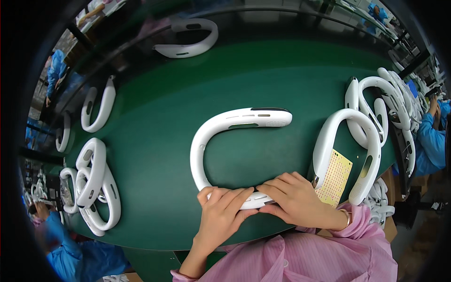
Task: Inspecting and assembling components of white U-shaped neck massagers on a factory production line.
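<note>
Pinching the white band's (198, 150) near arm between fingers and thumbs: left hand (223, 214) toward the bend, right hand (293, 199) at the tip. Almost meeting there, about equally near. Lying over the green surface (150, 141), with no telling of any lift at the tip. Curving away beyond the left hand, then rightward along an untouched far arm; long axis left to right, open side right.

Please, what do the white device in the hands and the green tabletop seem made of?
White device: probably hard plastic, smooth, slightly glossy; soft highlights and crisp slots suggest it. Green tabletop: smooth, perhaps laminate or rubber mat; even colour and faint sheen leave this open.
</note>
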A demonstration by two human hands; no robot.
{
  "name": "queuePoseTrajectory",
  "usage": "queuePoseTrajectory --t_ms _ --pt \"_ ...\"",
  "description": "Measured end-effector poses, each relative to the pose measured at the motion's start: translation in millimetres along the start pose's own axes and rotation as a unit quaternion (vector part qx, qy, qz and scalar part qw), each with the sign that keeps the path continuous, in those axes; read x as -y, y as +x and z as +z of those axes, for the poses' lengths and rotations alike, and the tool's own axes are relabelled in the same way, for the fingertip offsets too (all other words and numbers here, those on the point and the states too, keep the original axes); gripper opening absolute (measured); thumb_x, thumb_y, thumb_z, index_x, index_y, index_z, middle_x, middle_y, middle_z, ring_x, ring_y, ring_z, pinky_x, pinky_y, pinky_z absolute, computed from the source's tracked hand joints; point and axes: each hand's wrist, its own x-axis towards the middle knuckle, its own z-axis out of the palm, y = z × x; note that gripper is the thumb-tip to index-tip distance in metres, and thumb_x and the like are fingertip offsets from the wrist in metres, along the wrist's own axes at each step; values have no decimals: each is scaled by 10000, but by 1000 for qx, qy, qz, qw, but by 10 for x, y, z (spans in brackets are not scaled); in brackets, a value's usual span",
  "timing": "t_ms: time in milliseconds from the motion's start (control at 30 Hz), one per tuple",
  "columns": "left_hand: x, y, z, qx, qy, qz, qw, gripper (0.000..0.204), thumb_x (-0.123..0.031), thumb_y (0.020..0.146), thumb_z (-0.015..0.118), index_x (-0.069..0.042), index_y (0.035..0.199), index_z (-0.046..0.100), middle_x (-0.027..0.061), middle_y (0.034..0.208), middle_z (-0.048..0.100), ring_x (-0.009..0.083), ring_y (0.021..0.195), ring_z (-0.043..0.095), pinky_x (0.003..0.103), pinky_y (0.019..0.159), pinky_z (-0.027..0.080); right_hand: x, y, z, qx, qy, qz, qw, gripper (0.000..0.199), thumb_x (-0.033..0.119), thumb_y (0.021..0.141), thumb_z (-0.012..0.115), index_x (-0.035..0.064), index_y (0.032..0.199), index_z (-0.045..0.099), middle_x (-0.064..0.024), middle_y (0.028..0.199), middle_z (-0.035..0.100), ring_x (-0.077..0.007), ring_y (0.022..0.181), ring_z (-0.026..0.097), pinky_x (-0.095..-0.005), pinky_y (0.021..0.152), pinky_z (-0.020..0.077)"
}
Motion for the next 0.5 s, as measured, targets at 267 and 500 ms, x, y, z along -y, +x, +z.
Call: queuePoseTrajectory --t_ms 267,500 --pt "-305 127 -88 -274 -556 -127 774 568 -402 949 355 16 1328 286 131 1328 373 233 1233 364 399 1029 263 196 -36 -482 -8 423 164 891 462 41 775 670 -21 1196 489 -86 960 586 -118 822 569 -236 738 487" --pt "-950 475 -87 -248 -619 -88 740 834 -572 742 619 12 1245 300 171 1091 489 282 970 566 378 775 499 262 -169 -491 -25 490 161 856 544 55 768 690 -29 1248 448 -53 1018 570 -102 832 527 -239 689 458"
